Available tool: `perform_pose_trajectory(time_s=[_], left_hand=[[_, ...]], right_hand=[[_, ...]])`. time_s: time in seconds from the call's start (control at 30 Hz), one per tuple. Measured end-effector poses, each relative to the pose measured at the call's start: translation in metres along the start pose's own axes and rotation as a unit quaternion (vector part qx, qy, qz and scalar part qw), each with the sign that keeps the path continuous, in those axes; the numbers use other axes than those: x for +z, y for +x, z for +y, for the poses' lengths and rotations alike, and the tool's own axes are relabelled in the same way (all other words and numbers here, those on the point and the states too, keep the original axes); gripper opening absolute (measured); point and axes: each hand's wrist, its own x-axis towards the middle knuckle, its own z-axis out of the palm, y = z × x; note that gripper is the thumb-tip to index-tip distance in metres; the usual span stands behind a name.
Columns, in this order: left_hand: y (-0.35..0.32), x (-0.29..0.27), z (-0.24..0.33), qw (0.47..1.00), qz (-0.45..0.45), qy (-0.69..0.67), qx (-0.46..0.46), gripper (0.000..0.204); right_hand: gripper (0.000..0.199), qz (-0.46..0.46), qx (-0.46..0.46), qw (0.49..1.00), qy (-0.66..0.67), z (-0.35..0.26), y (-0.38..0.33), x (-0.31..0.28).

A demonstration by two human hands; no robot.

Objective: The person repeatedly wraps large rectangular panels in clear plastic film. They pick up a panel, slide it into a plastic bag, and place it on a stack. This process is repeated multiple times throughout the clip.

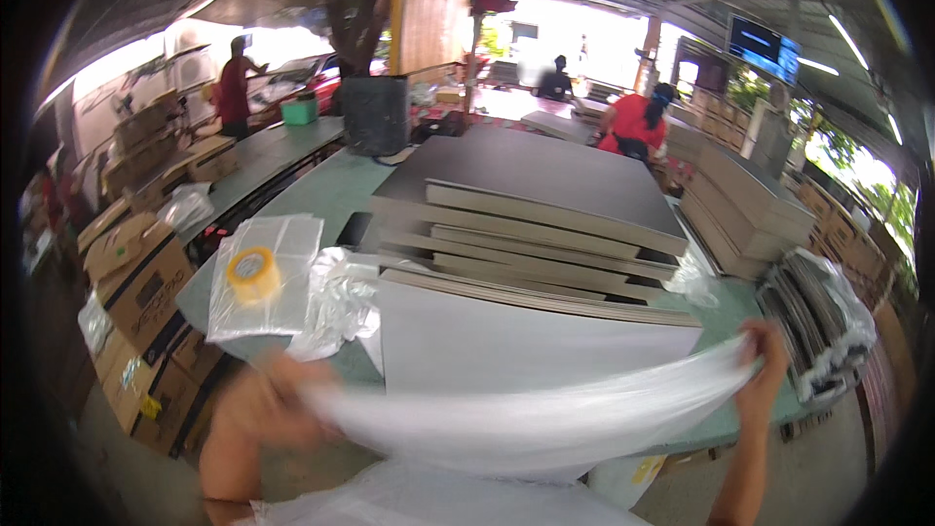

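Note:
A translucent white plastic bag [545, 419] stretches between my two hands in front of the table, sagging in the middle. My right hand [765, 360] pinches its right end, near the table's right edge. At the other end is my left hand [278, 399], smeared by motion but closed around the plastic. Just behind the bag, a pack of thin boards with a pale grey face [526, 341] leans against a tall stack of dark-topped boards [545, 170]. The bag covers the pack's lower edge.
On the green table [292, 197] lie clear plastic bags [282, 234] with a yellow tape roll [252, 275] on top, plus crumpled plastic [336, 307]. More boards [740, 209] and a plastic-wrapped bundle [818, 321] stand right. Cartons [141, 273] are left. A person in red [638, 122] works beyond.

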Motion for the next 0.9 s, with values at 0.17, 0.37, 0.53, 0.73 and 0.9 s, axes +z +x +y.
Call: perform_pose_trajectory(time_s=[0.17,0.37,0.53,0.73,0.9], left_hand=[[0.013,-0.032,-0.077,0.807,0.432,0.4,-0.046,0.029],[0.061,0.009,-0.029,0.87,0.207,0.439,0.083,0.062],[0.044,0.011,-0.034,0.886,0.23,0.383,0.129,0.058],[0.029,-0.021,-0.045,0.981,0.1,-0.167,0.012,0.028],[-0.018,0.017,-0.139,0.928,0.001,-0.308,-0.21,0.039]], right_hand=[[0.043,-0.237,-0.111,0.965,0.025,-0.037,-0.037,0.024],[0.056,-0.077,-0.154,0.976,-0.136,-0.004,-0.009,0.04],[0.032,-0.068,-0.108,0.992,0.002,0.013,-0.034,0.006],[0.024,-0.242,0.205,0.803,0.505,0.057,-0.038,0.0],[0.053,-0.357,0.428,0.653,0.513,0.124,-0.131,0.05]])
